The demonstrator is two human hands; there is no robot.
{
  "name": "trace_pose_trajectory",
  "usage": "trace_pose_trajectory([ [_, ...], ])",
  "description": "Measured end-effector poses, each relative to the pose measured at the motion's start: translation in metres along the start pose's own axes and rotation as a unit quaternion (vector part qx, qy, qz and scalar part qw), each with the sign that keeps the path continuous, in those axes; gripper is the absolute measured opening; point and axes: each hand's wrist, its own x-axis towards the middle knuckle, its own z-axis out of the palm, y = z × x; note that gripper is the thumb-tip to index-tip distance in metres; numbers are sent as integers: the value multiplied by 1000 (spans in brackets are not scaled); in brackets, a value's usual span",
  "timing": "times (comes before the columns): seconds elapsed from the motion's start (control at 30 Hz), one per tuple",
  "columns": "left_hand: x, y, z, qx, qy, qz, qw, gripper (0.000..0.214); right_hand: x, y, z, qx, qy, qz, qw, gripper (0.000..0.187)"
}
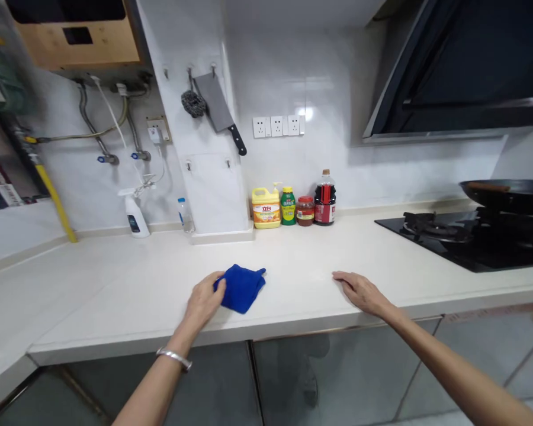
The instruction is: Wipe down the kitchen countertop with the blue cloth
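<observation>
A blue cloth (pixel 243 288) is pinched at its left edge between the thumb and fingers of my left hand (pixel 206 300), low over the front part of the white countertop (pixel 293 254). A silver bangle (pixel 174 358) circles my left wrist. Farther right, my right hand (pixel 360 292) is at the countertop with its fingers stretched out and the thumb apart from them. Nothing shows in that hand. The underside of the cloth is hidden.
Along the wall stand a yellow detergent jug (pixel 266 212), a green bottle (pixel 288 207), a red jar (pixel 305 212) and a dark sauce bottle (pixel 326 201). A spray bottle (pixel 135 214) is at left. A cleaver (pixel 215 102) hangs above; a gas stove (pixel 444 234) is at right.
</observation>
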Motion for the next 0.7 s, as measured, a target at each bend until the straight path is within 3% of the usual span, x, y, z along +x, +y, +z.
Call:
trace_pose_trajectory([
  [0.07,12,30,17,16,-19,22,999,56,-1,-4,2,-3,15,21,1000,44],
  [0.17,25,64,44,63,-57,5,996,57,0,-12,2,4,19,35,999,43],
  [0.3,25,82,62,124,-84,3,989,64,-1,-13,-1,13,23,53,998,42],
  [0.4,18,73,53,141,-134,71,978,64,-1,-10,-3,23,23,64,997,41],
  [0.57,7,27,12,114,-224,279,927,59,1,-7,-6,45,21,78,996,40],
  [0.7,5,7,-11,94,-234,277,927,62,3,-8,-5,48,25,82,995,39],
])
